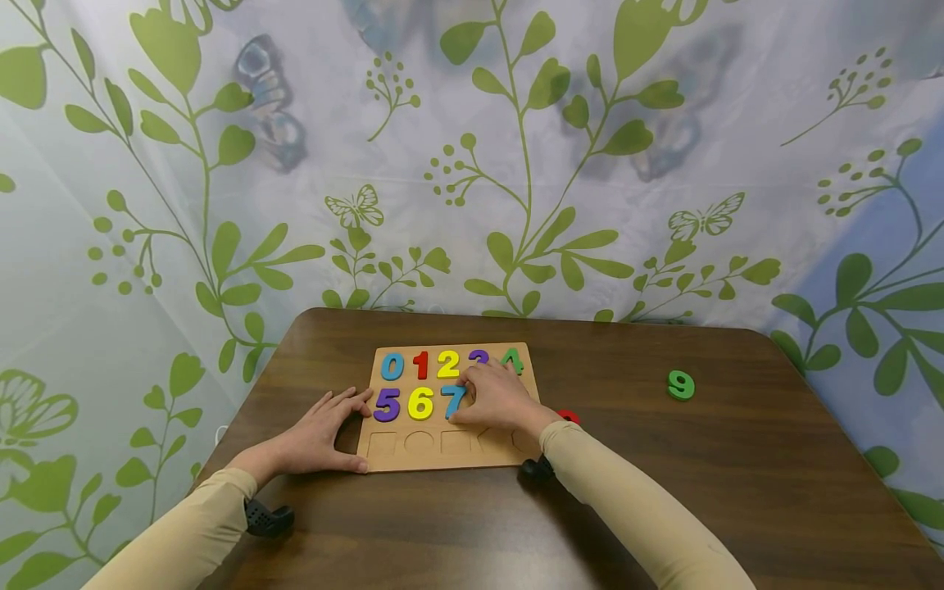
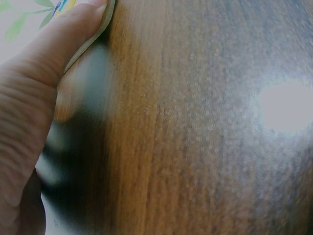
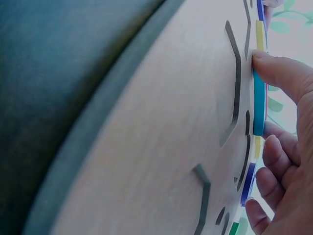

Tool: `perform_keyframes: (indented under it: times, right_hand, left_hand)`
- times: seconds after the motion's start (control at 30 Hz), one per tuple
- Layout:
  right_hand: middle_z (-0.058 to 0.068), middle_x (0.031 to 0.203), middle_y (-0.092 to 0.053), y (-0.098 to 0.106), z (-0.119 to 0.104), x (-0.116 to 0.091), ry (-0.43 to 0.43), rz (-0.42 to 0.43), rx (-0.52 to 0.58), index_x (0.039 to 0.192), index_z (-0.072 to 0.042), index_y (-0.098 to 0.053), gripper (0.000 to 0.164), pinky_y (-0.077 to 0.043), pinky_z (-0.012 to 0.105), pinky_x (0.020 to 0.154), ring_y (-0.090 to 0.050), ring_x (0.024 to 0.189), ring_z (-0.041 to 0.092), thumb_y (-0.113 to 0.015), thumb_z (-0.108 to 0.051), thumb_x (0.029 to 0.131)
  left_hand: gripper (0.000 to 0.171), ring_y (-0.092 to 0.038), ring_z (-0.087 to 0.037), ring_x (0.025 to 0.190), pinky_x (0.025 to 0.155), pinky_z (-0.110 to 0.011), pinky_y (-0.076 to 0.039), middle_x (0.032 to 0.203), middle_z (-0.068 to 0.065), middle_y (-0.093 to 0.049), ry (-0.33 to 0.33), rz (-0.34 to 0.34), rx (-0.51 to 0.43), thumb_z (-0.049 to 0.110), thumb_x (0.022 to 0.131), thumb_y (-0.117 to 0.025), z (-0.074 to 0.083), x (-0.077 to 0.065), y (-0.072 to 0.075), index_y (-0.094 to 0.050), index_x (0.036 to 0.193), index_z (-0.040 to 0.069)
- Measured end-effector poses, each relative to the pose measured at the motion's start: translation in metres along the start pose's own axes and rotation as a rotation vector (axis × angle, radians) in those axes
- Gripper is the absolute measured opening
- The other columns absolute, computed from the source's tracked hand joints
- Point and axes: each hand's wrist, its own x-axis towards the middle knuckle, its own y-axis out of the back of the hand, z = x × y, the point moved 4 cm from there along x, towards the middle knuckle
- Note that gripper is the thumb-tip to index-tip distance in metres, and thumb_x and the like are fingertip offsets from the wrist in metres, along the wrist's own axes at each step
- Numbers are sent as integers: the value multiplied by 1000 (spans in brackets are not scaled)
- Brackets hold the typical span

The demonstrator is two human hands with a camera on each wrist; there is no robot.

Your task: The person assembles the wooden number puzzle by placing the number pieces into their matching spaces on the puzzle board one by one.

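A wooden number puzzle board (image 1: 435, 461) lies on the table, with the numbers 0 to 6 in its upper rows. My right hand (image 1: 497, 399) pinches the blue number 7 (image 1: 452, 399) at its place beside the yellow 6 (image 1: 420, 403). In the right wrist view, the thumb touches one end of the blue 7 (image 3: 259, 100) and a finger the other; whether it is fully seated I cannot tell. My left hand (image 1: 317, 434) rests at the board's left edge, fingers extended, thumb at the near corner. The purple 3 (image 1: 478, 356) is partly hidden behind the right hand.
A green 9 (image 1: 681, 385) lies on the right part of the brown table (image 1: 627, 360). A red piece (image 1: 569, 416) sits just right of the board, mostly hidden by the right forearm. Empty shape recesses line the board's near row. A leaf-patterned curtain (image 1: 413, 164) hangs behind.
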Motion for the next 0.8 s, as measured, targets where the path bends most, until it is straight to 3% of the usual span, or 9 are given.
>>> perform_keyframes:
  times: [0.27,0.53,0.8]
  right_hand:
    - [-13,86,-56,0,1,0,-1,5,10,113,-22,-70,56,-36,48,92,-47,95,15,-83,-60,74]
    - [-14,92,-58,0,2,-1,-2,14,10,116,-23,-71,57,-35,55,102,-50,111,18,-82,-60,74]
    - [-7,118,-66,8,2,-5,-3,1,31,124,-22,-69,60,-34,55,105,-51,117,22,-81,-59,78]
  left_hand:
    - [81,-21,-42,152,119,-67,-6,165,-9,-32,-11,7,0,76,73,-76,1,-1,1,-52,128,21]
    - [78,-23,-48,150,117,-71,-9,163,-14,-35,-47,32,-4,69,76,-79,5,-2,2,-53,128,17]
    - [76,-23,-48,149,116,-71,-8,163,-15,-35,-56,40,-10,68,77,-79,6,-3,3,-53,127,17]
